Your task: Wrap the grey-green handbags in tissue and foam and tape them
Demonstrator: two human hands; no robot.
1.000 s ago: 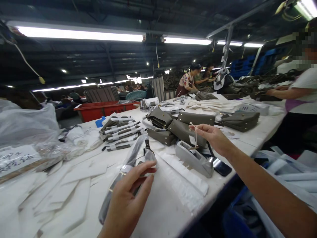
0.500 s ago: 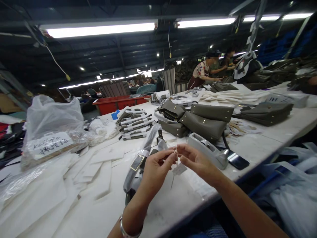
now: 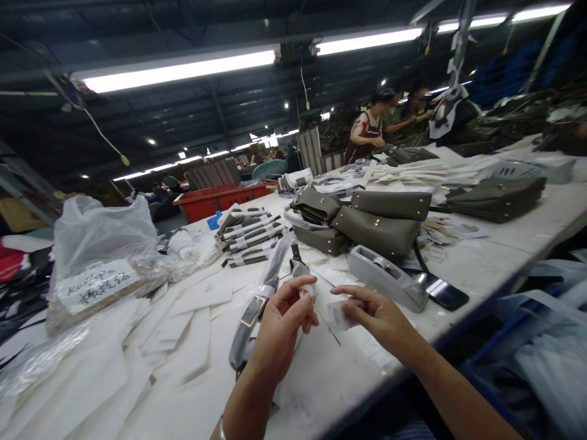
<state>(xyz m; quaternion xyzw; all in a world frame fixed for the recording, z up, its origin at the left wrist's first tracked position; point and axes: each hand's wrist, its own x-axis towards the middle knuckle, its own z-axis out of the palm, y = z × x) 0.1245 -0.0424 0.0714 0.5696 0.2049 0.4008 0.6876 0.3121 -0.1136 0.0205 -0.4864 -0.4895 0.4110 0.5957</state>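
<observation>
My left hand [image 3: 285, 324] is closed in a loose pinch around a thin pale cord [image 3: 304, 294], partly hidden by the fingers. Just right of it, my right hand [image 3: 383, 318] pinches a small clear packet with a printed label [image 3: 338, 315] between thumb and fingers. A thin strand hangs down near the packet. Beside my left hand lies a strap wrapped in grey film with a gold buckle [image 3: 252, 310]. Beyond my right hand stands a grey tape dispenser [image 3: 385, 278].
Dark olive bags [image 3: 376, 223] lie behind the dispenser, near a phone [image 3: 444, 290]. Wrapped straps [image 3: 252, 231] are stacked to their left. White sheets [image 3: 192, 342] and a plastic bag [image 3: 103, 232] cover the left side. A red bin [image 3: 220, 198] and co-workers [image 3: 367, 131] are farther back.
My hands have moved apart from where they met at the cord. The right hand has shifted right and lower with the packet; the left fingers have drawn back with the cord.
</observation>
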